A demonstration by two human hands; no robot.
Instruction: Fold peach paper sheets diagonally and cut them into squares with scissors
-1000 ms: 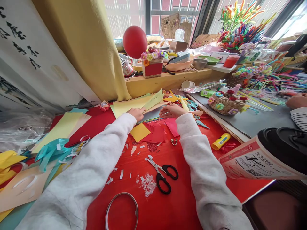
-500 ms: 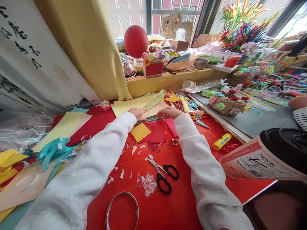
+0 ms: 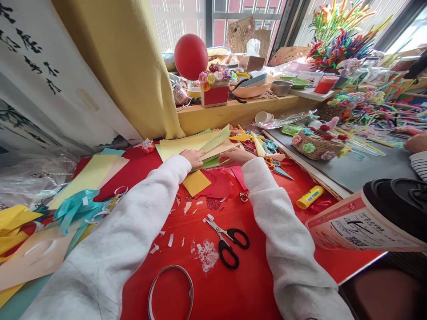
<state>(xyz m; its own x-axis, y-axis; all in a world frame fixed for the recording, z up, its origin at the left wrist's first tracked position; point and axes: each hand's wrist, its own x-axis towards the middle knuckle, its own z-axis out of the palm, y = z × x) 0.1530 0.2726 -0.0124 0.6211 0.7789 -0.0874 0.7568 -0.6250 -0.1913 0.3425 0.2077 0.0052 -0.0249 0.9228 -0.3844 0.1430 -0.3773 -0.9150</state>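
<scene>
At the far side of the red table my left hand is closed on the near edge of a stack of coloured paper. Pale yellow, light green and peach sheets fan upward beside its fingers. My right hand is at the stack's right edge, fingers bent around the paper, where a brighter green sheet shows between the hands. Just below lie a yellow paper square and red paper pieces. Black-handled scissors rest nearer to me, blades partly apart.
A tape ring and white paper scraps lie in front. On the right are a yellow glue stick, a large lidded cup and a flowered twine basket. Another person's hand is at the far right.
Sheets between my hands have shifted: the bright green one now shows where a darker edge was. Both hands stay in nearly the same place.
</scene>
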